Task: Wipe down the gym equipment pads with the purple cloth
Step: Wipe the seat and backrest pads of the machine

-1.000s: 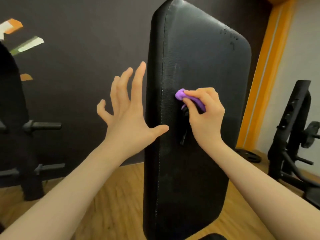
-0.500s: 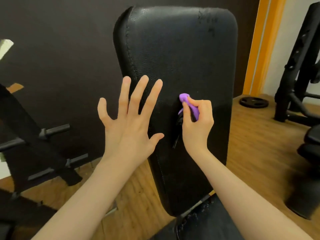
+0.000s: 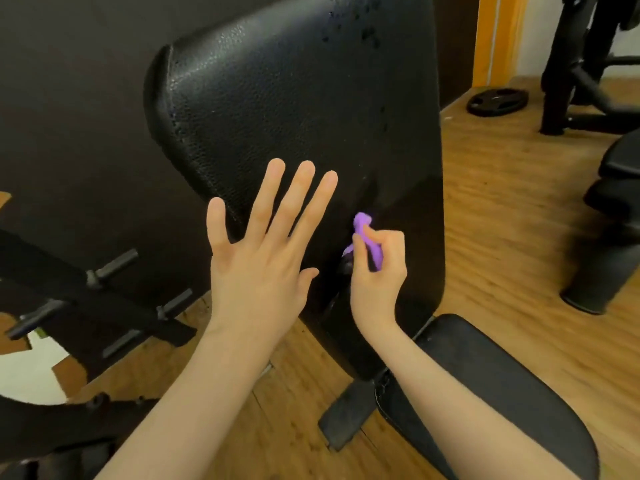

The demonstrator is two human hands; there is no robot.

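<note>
A tall black back pad (image 3: 294, 98) stands upright in the centre of the head view, with dark wet spots near its top right. My right hand (image 3: 377, 271) grips a bunched purple cloth (image 3: 367, 237) against the lower middle of the pad. My left hand (image 3: 263, 251) is held flat with fingers spread and straight, in front of the pad's lower left; whether it touches the pad is unclear. The black seat pad (image 3: 491, 393) lies below at the lower right.
A black plate rack (image 3: 104, 306) with pegs stands at the left against a dark wall. A weight plate (image 3: 497, 102) lies on the wooden floor at the upper right, beside a black machine frame (image 3: 571, 64) and other padded equipment (image 3: 616, 209).
The view has tilted down, so the seat pad and floor show. My right hand with the cloth has slid lower on the back pad. My left hand stays spread beside it.
</note>
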